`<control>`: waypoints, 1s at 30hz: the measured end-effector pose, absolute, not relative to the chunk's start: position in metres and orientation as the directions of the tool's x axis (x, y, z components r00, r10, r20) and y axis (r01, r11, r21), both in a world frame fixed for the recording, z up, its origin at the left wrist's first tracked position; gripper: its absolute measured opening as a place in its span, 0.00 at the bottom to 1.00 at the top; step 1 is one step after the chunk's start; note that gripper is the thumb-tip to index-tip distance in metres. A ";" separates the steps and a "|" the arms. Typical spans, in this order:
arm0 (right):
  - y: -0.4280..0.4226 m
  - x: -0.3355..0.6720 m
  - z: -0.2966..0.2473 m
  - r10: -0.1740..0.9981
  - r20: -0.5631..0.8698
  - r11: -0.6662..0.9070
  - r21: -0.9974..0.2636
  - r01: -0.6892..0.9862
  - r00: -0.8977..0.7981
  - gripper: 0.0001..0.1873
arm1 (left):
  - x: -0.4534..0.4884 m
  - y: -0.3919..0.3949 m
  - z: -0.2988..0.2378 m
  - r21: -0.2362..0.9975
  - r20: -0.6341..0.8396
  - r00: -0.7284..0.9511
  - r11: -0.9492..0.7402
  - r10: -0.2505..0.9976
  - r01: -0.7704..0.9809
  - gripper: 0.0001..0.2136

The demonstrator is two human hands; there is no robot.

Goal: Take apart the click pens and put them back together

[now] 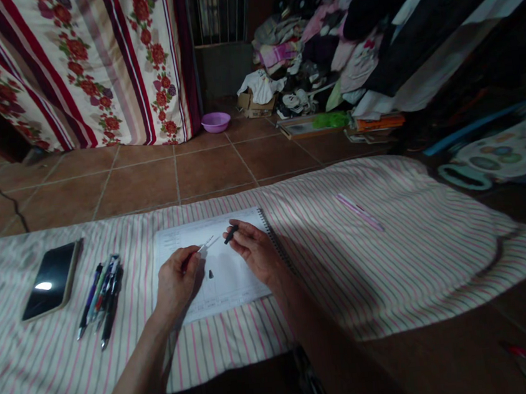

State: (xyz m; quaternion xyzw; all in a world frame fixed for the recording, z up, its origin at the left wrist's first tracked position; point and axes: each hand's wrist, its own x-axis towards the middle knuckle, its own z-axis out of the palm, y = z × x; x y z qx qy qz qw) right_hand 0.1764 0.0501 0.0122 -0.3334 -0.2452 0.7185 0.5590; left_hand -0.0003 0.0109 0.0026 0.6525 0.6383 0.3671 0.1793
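Observation:
My left hand (177, 276) is closed in a pinch on a thin, pale pen refill (206, 243) that points up and to the right. Between the fingertips of my right hand (257, 252) is a short black pen part (230, 234), held a little apart from the refill. Both hands are over a spiral notebook (237, 284) with printed lines on its page. A small black cone-shaped pen tip (210, 274) lies on that page, below the refill. To the right of the notebook, a pink pen (360, 211) rests on the striped cloth (345, 263).
Several pens (101, 295) lie bunched left of the notebook, with a smartphone (50, 279) beyond them. Past the cloth are floor tiles, a purple basin (216, 121), a floral curtain (84, 65) and a heap of clothes (317, 47).

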 end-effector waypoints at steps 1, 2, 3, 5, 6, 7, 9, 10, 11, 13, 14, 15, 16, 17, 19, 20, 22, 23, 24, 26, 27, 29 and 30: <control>0.050 0.176 0.012 0.967 -0.211 -0.254 -0.725 -0.640 -0.145 0.16 | 0.000 0.011 0.003 0.700 0.250 -0.082 -0.122 0.965 0.703 0.13; 0.051 0.176 0.013 0.967 -0.217 -0.252 -0.726 -0.640 -0.134 0.15 | 0.000 0.010 0.003 0.699 0.249 -0.077 -0.124 0.965 0.704 0.13; 0.051 0.176 0.013 0.968 -0.222 -0.247 -0.727 -0.641 -0.121 0.15 | 0.001 0.010 0.003 0.699 0.247 -0.072 -0.126 0.966 0.703 0.13; 0.052 0.176 0.013 0.969 -0.228 -0.232 -0.730 -0.643 -0.091 0.14 | 0.002 0.010 0.003 0.705 0.243 -0.057 -0.136 0.968 0.696 0.13; 0.052 0.176 0.013 0.970 -0.230 -0.223 -0.733 -0.642 -0.075 0.14 | 0.003 0.009 0.003 0.708 0.244 -0.051 -0.142 0.968 0.692 0.13; 0.052 0.176 0.012 0.971 -0.231 -0.216 -0.737 -0.641 -0.061 0.14 | 0.003 0.009 0.003 0.710 0.244 -0.045 -0.147 0.969 0.688 0.13; 0.053 0.176 0.012 0.971 -0.234 -0.205 -0.746 -0.634 -0.039 0.14 | 0.005 0.009 0.002 0.715 0.240 -0.036 -0.151 0.970 0.682 0.12; 0.053 0.176 0.011 0.971 -0.235 -0.202 -0.751 -0.629 -0.031 0.14 | 0.006 0.009 0.002 0.719 0.233 -0.034 -0.149 0.972 0.678 0.12; 0.053 0.176 0.011 0.971 -0.236 -0.199 -0.755 -0.625 -0.025 0.14 | 0.007 0.009 0.002 0.726 0.223 -0.032 -0.144 0.974 0.672 0.12; 0.054 0.176 0.011 0.971 -0.237 -0.199 -0.761 -0.618 -0.021 0.15 | 0.008 0.008 0.002 0.742 0.203 -0.030 -0.134 0.979 0.657 0.13; 0.054 0.176 0.010 0.972 -0.235 -0.199 -0.765 -0.613 -0.023 0.15 | 0.008 0.008 0.002 0.746 0.196 -0.026 -0.131 0.980 0.653 0.13; 0.054 0.176 0.010 0.973 -0.231 -0.199 -0.769 -0.608 -0.026 0.15 | 0.009 0.008 0.002 0.744 0.194 -0.022 -0.133 0.981 0.655 0.13; 0.054 0.176 0.010 0.974 -0.226 -0.197 -0.773 -0.603 -0.028 0.15 | 0.009 0.008 0.002 0.738 0.197 -0.015 -0.138 0.980 0.660 0.13; 0.053 0.176 0.009 0.975 -0.220 -0.194 -0.777 -0.598 -0.030 0.15 | 0.009 0.008 0.002 0.729 0.203 -0.007 -0.146 0.979 0.669 0.13; 0.053 0.175 0.009 0.977 -0.208 -0.187 -0.784 -0.592 -0.033 0.15 | 0.009 0.007 0.003 0.711 0.215 0.007 -0.161 0.977 0.685 0.13; 0.053 0.175 0.008 0.978 -0.204 -0.186 -0.786 -0.590 -0.036 0.14 | 0.010 0.007 0.003 0.704 0.220 0.012 -0.167 0.975 0.691 0.13; 0.053 0.175 0.007 0.979 -0.198 -0.186 -0.790 -0.585 -0.043 0.14 | 0.010 0.007 0.004 0.694 0.224 0.016 -0.171 0.974 0.700 0.13; 0.053 0.175 0.007 0.980 -0.196 -0.186 -0.793 -0.581 -0.045 0.14 | 0.010 0.007 0.004 0.689 0.224 0.017 -0.171 0.974 0.704 0.13; 0.053 0.175 0.007 0.980 -0.196 -0.186 -0.796 -0.576 -0.045 0.14 | 0.010 0.007 0.004 0.686 0.224 0.020 -0.172 0.974 0.707 0.13; 0.052 0.175 0.007 0.980 -0.197 -0.184 -0.805 -0.564 -0.038 0.14 | 0.010 0.007 0.004 0.684 0.225 0.021 -0.174 0.974 0.708 0.12; 0.052 0.174 0.007 0.980 -0.198 -0.183 -0.809 -0.559 -0.034 0.14 | 0.010 0.007 0.004 0.686 0.225 0.021 -0.173 0.974 0.707 0.12; 0.052 0.174 0.008 0.980 -0.198 -0.182 -0.813 -0.553 -0.031 0.14 | 0.010 0.007 0.003 0.688 0.223 0.015 -0.168 0.975 0.705 0.12; 0.052 0.174 0.008 0.980 -0.196 -0.180 -0.814 -0.552 -0.032 0.14 | 0.010 0.007 0.003 0.690 0.219 0.014 -0.165 0.976 0.704 0.12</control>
